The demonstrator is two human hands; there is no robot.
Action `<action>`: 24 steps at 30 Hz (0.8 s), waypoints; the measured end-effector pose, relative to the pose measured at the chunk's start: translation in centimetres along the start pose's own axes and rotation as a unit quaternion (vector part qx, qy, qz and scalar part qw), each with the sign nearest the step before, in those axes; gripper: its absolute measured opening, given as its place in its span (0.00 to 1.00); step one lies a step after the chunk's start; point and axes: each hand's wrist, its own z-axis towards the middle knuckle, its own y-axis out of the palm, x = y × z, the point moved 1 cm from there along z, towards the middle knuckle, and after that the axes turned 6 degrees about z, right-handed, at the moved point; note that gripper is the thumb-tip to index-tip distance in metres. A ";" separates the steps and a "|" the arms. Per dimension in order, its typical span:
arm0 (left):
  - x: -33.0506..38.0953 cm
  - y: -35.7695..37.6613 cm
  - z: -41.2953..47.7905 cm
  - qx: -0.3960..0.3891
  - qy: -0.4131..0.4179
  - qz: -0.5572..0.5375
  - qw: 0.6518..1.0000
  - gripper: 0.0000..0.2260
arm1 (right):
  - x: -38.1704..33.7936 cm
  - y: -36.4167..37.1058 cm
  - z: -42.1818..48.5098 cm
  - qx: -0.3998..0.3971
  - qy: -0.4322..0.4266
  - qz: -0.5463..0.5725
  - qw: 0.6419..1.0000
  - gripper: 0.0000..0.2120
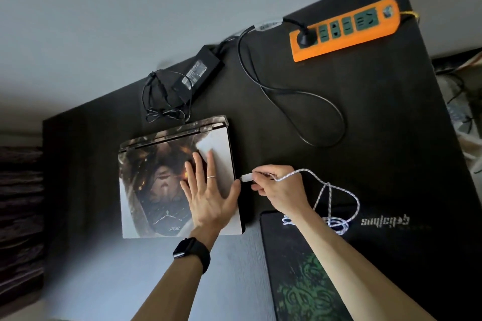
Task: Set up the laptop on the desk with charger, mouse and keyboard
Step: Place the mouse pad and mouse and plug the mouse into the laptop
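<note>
Now the left hand (208,190) lies flat and open on the closed laptop (177,177) on the worktop (365,125). The right hand (279,187) pinches a white plug (246,178) at the laptop's right edge. Next, I judge, it needs lining up with the port and pushing in.

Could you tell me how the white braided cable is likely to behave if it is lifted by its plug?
The white braided cable is probably floppy: it already lies in loose loops. It looks thin, so likely light. The right hand pinches its plug; the slack would probably trail and could snag.

Dark desk (365,117): laptop (146,190), charger (198,70), power strip (344,30), mousepad (300,281).
</note>
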 end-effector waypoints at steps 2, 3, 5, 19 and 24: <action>0.0 0.1 -0.1 -0.002 -0.002 -0.006 1.000 0.40 | 0.1 0.1 0.0 -0.003 0.001 -0.001 1.000 0.05; 0.0 0.1 -0.1 -0.002 -0.001 -0.010 1.000 0.40 | 0.1 0.0 0.0 -0.006 0.004 0.002 1.000 0.05; -0.1 0.2 -0.1 -0.003 0.002 -0.019 1.000 0.39 | 0.1 0.0 0.1 -0.010 0.008 0.009 1.000 0.05; -1.9 0.0 0.2 0.010 0.020 0.030 0.999 0.33 | 2.4 3.7 -1.2 0.161 -0.090 0.028 0.982 0.06; -1.6 0.2 0.3 0.024 0.018 0.050 0.998 0.33 | 1.8 2.9 -0.9 0.129 -0.047 0.024 0.990 0.04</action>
